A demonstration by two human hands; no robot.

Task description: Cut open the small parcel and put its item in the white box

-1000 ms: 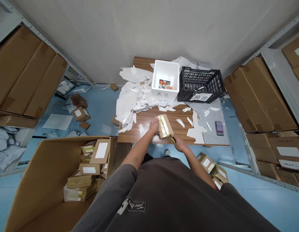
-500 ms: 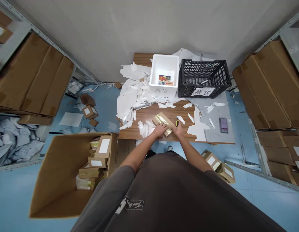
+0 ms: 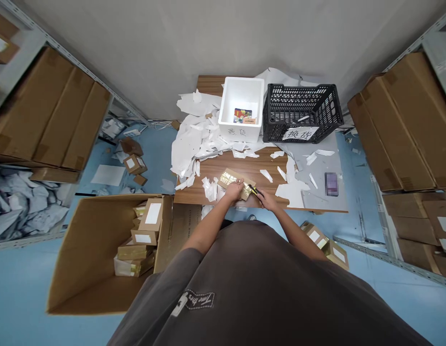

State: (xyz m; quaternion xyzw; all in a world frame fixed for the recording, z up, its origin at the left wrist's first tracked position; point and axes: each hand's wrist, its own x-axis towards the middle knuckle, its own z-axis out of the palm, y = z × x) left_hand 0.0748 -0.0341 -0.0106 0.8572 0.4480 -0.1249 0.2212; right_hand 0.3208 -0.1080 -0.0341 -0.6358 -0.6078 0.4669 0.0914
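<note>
A small cardboard box (image 3: pixel 228 178) wrapped in shiny tape lies near the front edge of the wooden table (image 3: pixel 212 168). My left hand (image 3: pixel 234 190) grips it from above, fingers across its top. In my right hand (image 3: pixel 267 199) is a black and yellow utility knife (image 3: pixel 255 191), its front end at the right end of the box. Whether the blade touches the tape is too small to tell. Torn white paper (image 3: pixel 210 188) lies just left of the box.
Behind stand a white foam box (image 3: pixel 241 133) with small packets inside and a black plastic crate (image 3: pixel 302 122). Paper scraps (image 3: pixel 189 144) heap at the left. A purple-screened phone-like object (image 3: pixel 331 184) lies right. A large open carton (image 3: pixel 89 245) holding parcels stands left of me.
My right hand has let go of the box's right end and brought the knife down against it. The box has turned slightly, and my left hand has shifted along it.
</note>
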